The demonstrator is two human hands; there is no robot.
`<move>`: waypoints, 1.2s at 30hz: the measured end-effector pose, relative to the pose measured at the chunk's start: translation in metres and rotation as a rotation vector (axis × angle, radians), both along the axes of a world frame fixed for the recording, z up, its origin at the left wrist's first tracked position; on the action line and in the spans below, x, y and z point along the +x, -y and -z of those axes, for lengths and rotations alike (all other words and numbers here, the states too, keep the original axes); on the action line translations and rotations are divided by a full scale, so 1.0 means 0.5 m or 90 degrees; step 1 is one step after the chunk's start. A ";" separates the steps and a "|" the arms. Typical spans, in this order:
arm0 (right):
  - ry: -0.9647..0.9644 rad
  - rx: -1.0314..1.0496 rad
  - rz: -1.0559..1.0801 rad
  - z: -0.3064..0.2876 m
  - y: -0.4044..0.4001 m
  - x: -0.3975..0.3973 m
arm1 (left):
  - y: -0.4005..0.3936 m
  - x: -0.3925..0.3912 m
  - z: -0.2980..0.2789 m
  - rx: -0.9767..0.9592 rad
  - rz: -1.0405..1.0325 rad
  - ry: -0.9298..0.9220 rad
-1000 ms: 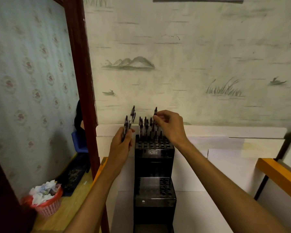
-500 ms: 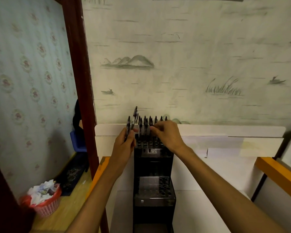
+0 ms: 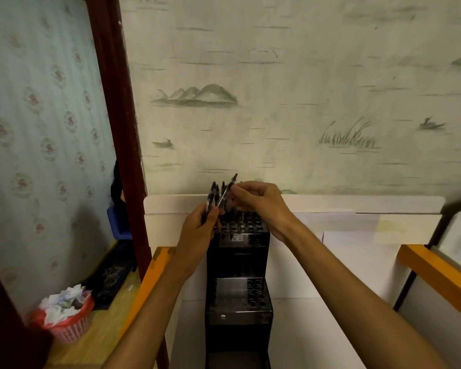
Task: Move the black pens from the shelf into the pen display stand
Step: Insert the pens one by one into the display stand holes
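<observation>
A black stepped pen display stand (image 3: 237, 262) rises in the middle of the white shelf (image 3: 330, 262). Its top tier holds several black pens upright in the back holes. My left hand (image 3: 201, 227) grips a small bunch of black pens (image 3: 213, 198) at the stand's upper left corner. My right hand (image 3: 258, 201) pinches one black pen (image 3: 228, 190) that leans out of that bunch, tip up and to the right. The lower tier (image 3: 237, 291) shows open holes and a bare grey plate.
A dark red wooden post (image 3: 117, 129) stands left of the shelf. A red basket of crumpled paper (image 3: 64, 315) sits on the wooden floor at lower left. An orange rail (image 3: 434, 272) runs at right. The painted wall (image 3: 277, 102) closes the back.
My right hand has left the pen it set into the top tier and moved left to the bunch in my left hand, where it now pinches one pen.
</observation>
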State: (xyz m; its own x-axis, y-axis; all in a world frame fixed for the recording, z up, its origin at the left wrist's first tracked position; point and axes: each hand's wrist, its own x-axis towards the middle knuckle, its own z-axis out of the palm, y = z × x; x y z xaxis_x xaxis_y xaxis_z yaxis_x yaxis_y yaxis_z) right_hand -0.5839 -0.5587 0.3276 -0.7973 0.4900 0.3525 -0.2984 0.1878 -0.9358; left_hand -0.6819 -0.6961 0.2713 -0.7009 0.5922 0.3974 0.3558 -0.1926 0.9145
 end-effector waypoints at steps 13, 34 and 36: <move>-0.058 -0.051 0.101 -0.026 -0.028 -0.009 | 0.015 -0.013 -0.001 -0.009 -0.049 -0.078; 0.121 0.443 0.272 0.011 -0.052 -0.013 | 0.020 -0.023 -0.006 0.033 -0.068 -0.061; 0.127 0.464 0.269 0.018 -0.050 -0.014 | 0.019 -0.022 -0.005 0.027 -0.069 -0.067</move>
State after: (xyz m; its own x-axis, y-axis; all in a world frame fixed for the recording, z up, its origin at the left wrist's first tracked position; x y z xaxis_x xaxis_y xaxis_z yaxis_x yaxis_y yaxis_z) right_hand -0.5911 -0.5335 0.3184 -0.6798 0.4659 0.5664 0.0892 0.8191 -0.5667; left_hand -0.6929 -0.7055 0.2738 -0.7130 0.4959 0.4957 0.4704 -0.1859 0.8627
